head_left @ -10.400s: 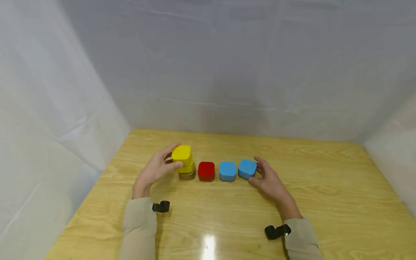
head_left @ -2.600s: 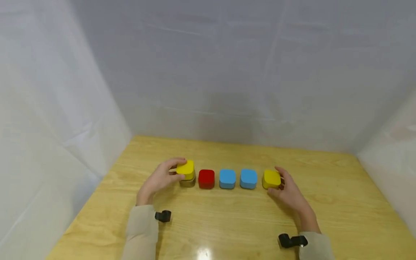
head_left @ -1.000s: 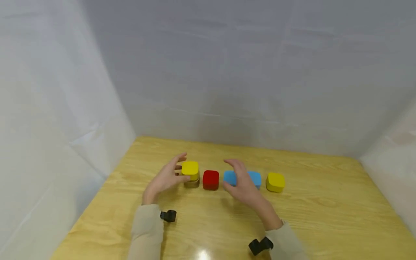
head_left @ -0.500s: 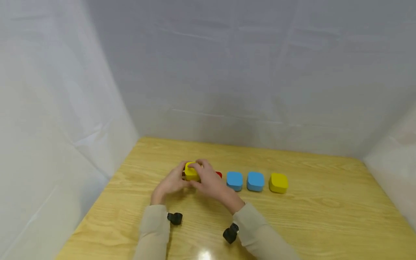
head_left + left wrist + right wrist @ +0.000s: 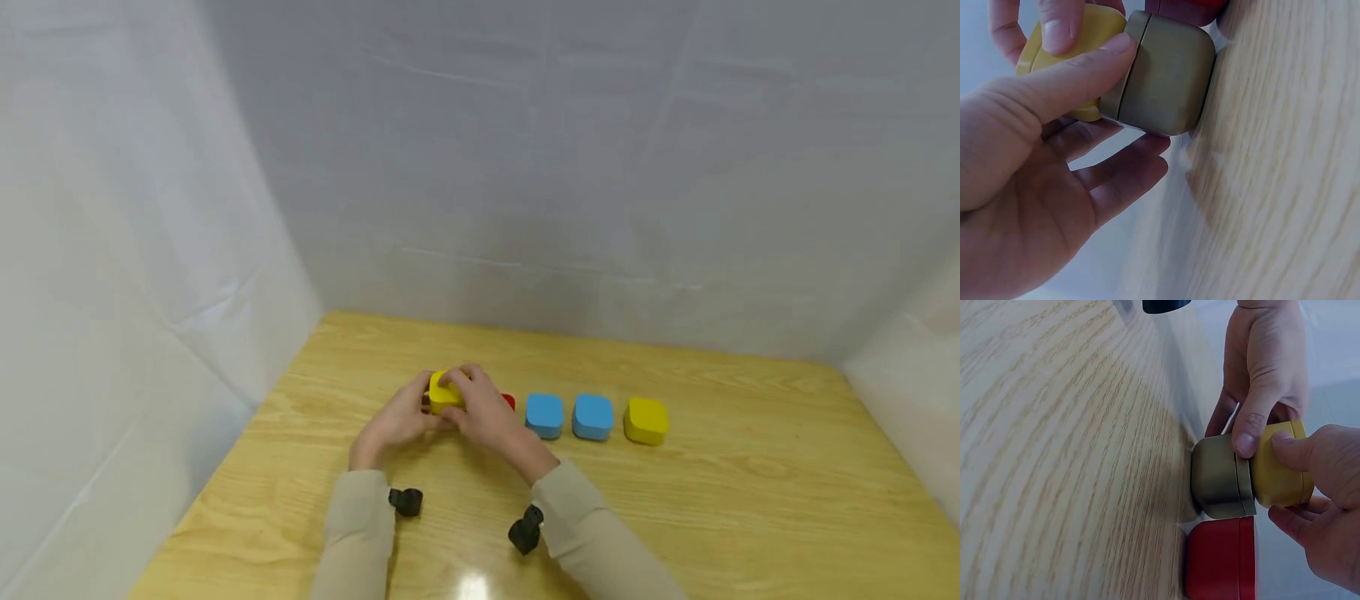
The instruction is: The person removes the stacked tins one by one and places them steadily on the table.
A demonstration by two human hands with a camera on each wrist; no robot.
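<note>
Now both hands [image 5: 450, 417] grip rounded yellow tin [image 5: 1279, 465].

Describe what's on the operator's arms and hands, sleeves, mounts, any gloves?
Both hands are bare, no gloves: left hand, right hand. Each arm wears a long beige sleeve reaching the wrist. A small black camera mount sits at the left cuff, and another black mount at the right cuff. No cables or markings are visible.
</note>
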